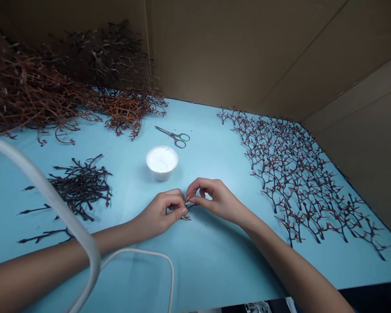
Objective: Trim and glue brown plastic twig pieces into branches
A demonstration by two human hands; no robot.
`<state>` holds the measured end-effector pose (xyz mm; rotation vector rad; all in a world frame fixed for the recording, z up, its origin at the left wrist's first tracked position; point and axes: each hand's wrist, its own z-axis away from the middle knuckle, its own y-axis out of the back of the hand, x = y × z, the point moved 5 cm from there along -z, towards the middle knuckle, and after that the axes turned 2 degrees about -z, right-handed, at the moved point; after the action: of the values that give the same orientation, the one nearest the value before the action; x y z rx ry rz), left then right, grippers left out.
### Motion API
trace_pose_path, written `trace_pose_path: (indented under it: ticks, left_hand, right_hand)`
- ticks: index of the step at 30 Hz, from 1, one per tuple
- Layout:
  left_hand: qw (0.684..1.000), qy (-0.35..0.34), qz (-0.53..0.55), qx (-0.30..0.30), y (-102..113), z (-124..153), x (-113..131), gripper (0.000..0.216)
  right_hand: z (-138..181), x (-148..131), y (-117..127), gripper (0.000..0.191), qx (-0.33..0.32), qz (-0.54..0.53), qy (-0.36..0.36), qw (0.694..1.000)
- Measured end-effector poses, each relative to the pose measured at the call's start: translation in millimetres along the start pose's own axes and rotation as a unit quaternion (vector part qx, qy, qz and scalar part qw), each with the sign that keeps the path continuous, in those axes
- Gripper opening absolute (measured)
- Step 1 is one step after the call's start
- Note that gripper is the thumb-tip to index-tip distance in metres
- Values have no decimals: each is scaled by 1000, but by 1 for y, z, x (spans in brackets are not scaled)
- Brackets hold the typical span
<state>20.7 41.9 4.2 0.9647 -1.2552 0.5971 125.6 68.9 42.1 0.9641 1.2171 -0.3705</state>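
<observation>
Over the middle of the light blue table, my two hands meet at the fingertips. My left hand (166,211) is closed, pinching a small dark twig (186,218) whose thin tips stick out below the thumb. My right hand (210,195) is closed too, thumb and forefinger pinched on a small brownish piece (187,199) beside the twig. Fingers hide most of both pieces, so I cannot tell whether they are joined. Just behind the hands stands a white cup (162,163) filled with a white substance.
Scissors (176,137) lie behind the cup. Dark twigs (81,187) are heaped at left, with reddish-brown branches (35,95) piled behind them. Many branched twigs (289,165) spread across the right side. A white curved tube (61,208) crosses the left foreground. Cardboard walls (234,52) enclose the back.
</observation>
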Motion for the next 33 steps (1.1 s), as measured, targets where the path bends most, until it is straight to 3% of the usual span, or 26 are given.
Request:
trace_pose_path:
  ticks: [17,33]
  left_hand:
    - [996,21,81,-41,1,-1,2,21]
    - [995,28,80,-60,1,-2,4,21]
  right_hand:
    - [4,-11,1,12,5,54,57,997]
    - [7,-16,2,11,4,94,91,991]
